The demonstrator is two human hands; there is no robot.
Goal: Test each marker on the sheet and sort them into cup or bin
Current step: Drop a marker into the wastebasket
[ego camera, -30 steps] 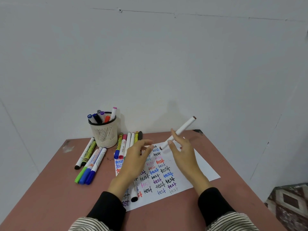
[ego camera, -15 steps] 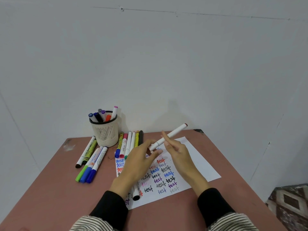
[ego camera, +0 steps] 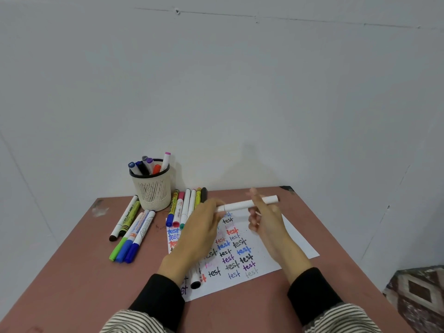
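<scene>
A white marker (ego camera: 242,205) hangs nearly level above the test sheet (ego camera: 296,240). My right hand (ego camera: 268,228) holds it around the middle, and my left hand (ego camera: 200,233) pinches its left end. The sheet is covered with rows of the word "test" in several colours. A white mesh cup (ego camera: 153,192) with several markers in it stands at the back left. Another marker with a black cap (ego camera: 195,281) lies on the sheet, partly hidden under my left wrist.
A row of several markers (ego camera: 184,207) lies between the cup and the sheet. Another loose group of markers (ego camera: 131,228) lies left of it on the brown table (ego camera: 79,280). A wall stands close behind, and patterned floor (ego camera: 418,292) shows at the lower right.
The white marker has tipped from pointing up and right to nearly level. My left hand has come up from above the sheet and taken its left end.
</scene>
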